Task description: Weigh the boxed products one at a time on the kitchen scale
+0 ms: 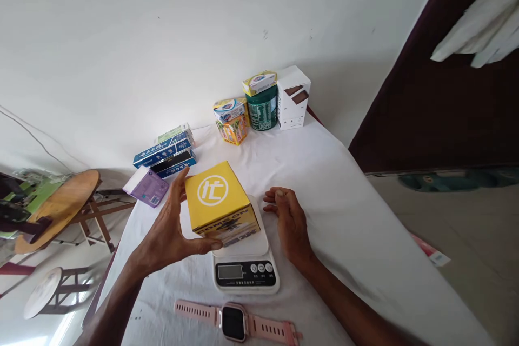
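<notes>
A yellow box point(219, 197) with a white round emblem on top is held by my left hand point(168, 230), the thumb along its front face and the fingers at its left side. The box is over the plate of a white kitchen scale point(246, 273); whether it rests on the plate cannot be told. My right hand point(288, 221) is just right of the scale, fingers curled together and apart from the box; what they hold, if anything, is hidden. Nearer the front edge, a pink smartwatch point(233, 321) lies with its strap spread out.
Blue boxes point(164, 151) and a purple box point(146, 186) lie at the left on the white tablecloth point(344, 227). Against the wall stand small cartons point(232, 128), a green tub point(263, 110) and a white box point(294, 98). A wooden table point(65, 205) and stool point(44, 292) are further left.
</notes>
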Available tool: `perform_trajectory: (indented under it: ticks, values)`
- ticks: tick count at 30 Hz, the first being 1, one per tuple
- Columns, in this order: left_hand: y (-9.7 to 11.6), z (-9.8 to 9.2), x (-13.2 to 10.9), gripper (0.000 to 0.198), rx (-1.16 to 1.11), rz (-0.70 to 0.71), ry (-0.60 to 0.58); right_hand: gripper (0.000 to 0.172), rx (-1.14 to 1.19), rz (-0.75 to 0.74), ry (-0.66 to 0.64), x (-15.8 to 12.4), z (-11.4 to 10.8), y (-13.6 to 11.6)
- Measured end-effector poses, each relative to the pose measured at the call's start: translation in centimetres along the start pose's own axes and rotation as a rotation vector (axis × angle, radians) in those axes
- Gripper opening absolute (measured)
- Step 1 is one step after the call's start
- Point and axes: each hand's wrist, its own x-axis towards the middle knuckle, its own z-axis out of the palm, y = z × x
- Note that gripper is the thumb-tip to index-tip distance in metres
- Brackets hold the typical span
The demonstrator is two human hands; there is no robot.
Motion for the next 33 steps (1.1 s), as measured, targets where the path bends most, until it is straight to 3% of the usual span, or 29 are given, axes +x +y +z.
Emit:
perform_trajectory:
  ticks: [4, 9, 11, 14, 17, 23, 30, 33]
  values:
    - [2.1, -1.1, 1.2, 0.125, 0.239, 0.151, -0.043, 0.043, -0.038, -0.003, -0.023, 0.0, 0.0, 0.1]
    - [6.0, -1.7, 4.3, 0.101, 0.587, 0.247, -0.37, 0.044, -0.069, 0.014, -0.033, -0.1, -0.1, 0.2]
    - [6.6, -1.8, 5.2, 0.092, 0.659, 0.234, -0.456, 0.044, -0.08, 0.018, -0.043, -0.2, -0.2, 0.1]
    - [6.4, -2.8, 5.7, 0.092, 0.695, 0.232, -0.493, 0.044, -0.082, -0.001, -0.055, -0.2, -0.2, 0.1]
    - [5.4, -5.0, 6.2, 0.097, 0.671, 0.248, -0.455, 0.044, -0.108, -0.002, -0.068, -0.2, -0.3, 0.0]
    - [2.0, -9.9, 9.3, 0.086, 0.729, 0.2, -0.316, 0.047, -0.154, -0.007, -0.077, -0.2, -0.2, -0.1]
    - [-5.9, -11.9, 12.5, 0.087, 0.753, -0.031, -0.348, 0.047, -0.165, 0.004, -0.085, -0.2, -0.2, -0.2]
    - [-7.8, -12.5, 12.8, 0.091, 0.746, -0.083, -0.341, 0.046, -0.175, 0.002, -0.091, -0.2, -0.2, -0.5]
